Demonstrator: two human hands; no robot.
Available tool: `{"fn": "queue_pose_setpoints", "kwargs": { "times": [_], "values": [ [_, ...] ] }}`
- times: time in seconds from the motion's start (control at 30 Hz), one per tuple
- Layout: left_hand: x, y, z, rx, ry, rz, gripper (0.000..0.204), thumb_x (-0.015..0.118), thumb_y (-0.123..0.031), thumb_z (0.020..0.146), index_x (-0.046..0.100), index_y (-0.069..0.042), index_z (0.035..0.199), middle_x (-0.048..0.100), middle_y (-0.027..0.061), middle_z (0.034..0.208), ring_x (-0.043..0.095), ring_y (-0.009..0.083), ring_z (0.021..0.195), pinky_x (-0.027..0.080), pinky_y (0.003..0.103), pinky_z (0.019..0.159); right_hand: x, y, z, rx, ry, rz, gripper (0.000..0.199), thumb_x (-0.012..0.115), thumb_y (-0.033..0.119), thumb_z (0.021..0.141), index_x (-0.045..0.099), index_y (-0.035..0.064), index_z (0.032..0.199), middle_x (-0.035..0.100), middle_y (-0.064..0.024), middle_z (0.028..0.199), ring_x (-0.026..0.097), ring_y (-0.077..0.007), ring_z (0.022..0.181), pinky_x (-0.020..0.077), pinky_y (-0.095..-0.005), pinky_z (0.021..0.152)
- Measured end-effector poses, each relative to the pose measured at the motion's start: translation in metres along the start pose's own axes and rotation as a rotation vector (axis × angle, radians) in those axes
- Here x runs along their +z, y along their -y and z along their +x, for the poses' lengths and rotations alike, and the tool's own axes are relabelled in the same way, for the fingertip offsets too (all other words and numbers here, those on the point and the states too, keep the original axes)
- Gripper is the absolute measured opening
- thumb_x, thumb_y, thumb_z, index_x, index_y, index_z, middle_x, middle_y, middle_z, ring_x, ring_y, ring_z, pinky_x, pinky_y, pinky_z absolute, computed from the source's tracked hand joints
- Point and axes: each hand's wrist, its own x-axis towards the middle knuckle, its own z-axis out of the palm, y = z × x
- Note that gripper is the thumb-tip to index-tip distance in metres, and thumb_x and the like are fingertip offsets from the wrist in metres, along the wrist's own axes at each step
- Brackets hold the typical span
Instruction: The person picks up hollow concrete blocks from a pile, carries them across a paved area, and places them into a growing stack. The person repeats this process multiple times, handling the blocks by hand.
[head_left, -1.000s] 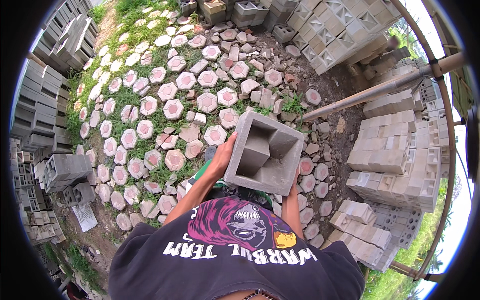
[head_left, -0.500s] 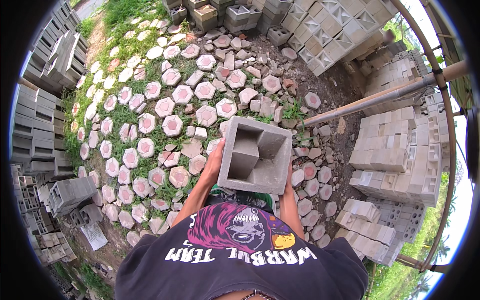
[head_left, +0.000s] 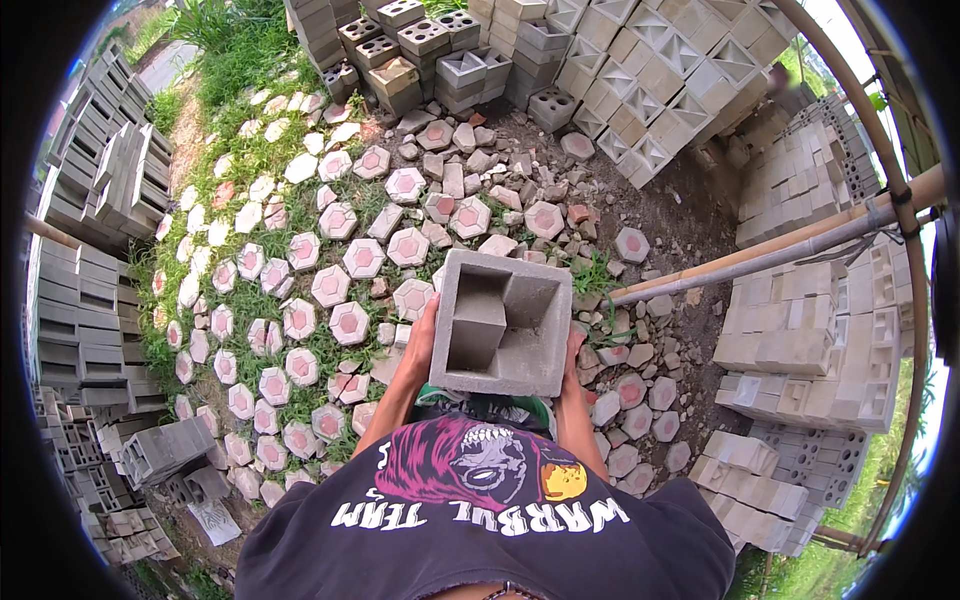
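Out in a yard paved with hexagonal pavers (head_left: 348, 322) and ringed by stacked blocks (head_left: 640, 80), the concrete block (head_left: 502, 322) rides at chest height, left hand (head_left: 422, 345) and right hand (head_left: 572, 355) clamped on its sides, apparently mid-carry and needing a steady set-down.

The hollow concrete block (head_left: 503, 322) looks matt grey and grainy, with rough cast edges. The hexagonal pavers (head_left: 348, 322) on the ground are pale concrete with dusty pink centres. The pole (head_left: 790, 250) looks like dull, smooth bamboo. The T-shirt (head_left: 480, 530) is soft black cloth with a matt print.
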Motion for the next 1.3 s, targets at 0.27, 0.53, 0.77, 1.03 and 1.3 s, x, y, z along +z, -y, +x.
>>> {"fn": "queue_pose_setpoints", "kwargs": {
  "times": [0.27,0.53,0.77,1.03,1.3],
  "values": [
    [0.022,-0.025,0.081,-0.048,0.008,0.011,0.072,0.034,-0.060,0.095,0.061,0.004,0.115,0.063,0.0117,0.101,0.055,0.0177,0.091,0.043,0.030,0.083,0.001,0.028,0.066,0.017,-0.061,0.038,0.064,0.036,0.053,0.098,0.036,0.0081,0.143,0.051,-0.0128,0.132,0.055,-0.0281,0.115,0.0479,-0.0407,0.095],
    [0.038,-0.060,0.172,-0.105,0.062,0.134,0.075,0.036,-0.064,0.092,0.062,0.004,0.106,0.061,0.0086,0.091,0.050,0.0175,0.082,0.041,0.031,0.076,0.018,0.055,0.130,0.002,-0.150,0.065,0.065,0.036,0.054,0.097,0.036,0.0082,0.143,0.051,-0.0126,0.132,0.055,-0.0283,0.115,0.0475,-0.0412,0.096],
    [0.062,-0.136,0.273,-0.194,0.185,0.396,0.075,0.036,-0.066,0.091,0.063,0.004,0.099,0.060,0.0079,0.084,0.049,0.0175,0.077,0.039,0.031,0.072,0.037,0.073,0.216,-0.024,-0.260,0.162,0.067,0.035,0.056,0.096,0.037,0.0080,0.143,0.051,-0.0130,0.133,0.055,-0.0287,0.115,0.0473,-0.0424,0.097],
    [0.081,-0.223,0.371,-0.103,0.268,0.362,0.077,0.035,-0.065,0.092,0.062,0.007,0.097,0.060,0.0107,0.085,0.049,0.0183,0.078,0.040,0.033,0.073,0.088,0.108,0.309,-0.090,-0.374,0.106,0.066,0.036,0.057,0.096,0.040,0.0080,0.140,0.053,-0.0126,0.130,0.056,-0.0265,0.112,0.0484,-0.0404,0.094],
    [0.073,-0.267,0.425,-0.167,0.250,0.370,0.076,0.035,-0.065,0.092,0.062,0.006,0.095,0.059,0.0087,0.086,0.048,0.0185,0.079,0.039,0.033,0.072,0.118,0.123,0.372,-0.109,-0.364,0.109,0.060,0.036,0.051,0.097,0.042,0.0067,0.137,0.055,-0.0120,0.122,0.059,-0.0249,0.104,0.0507,-0.0390,0.087]
  ]
}}
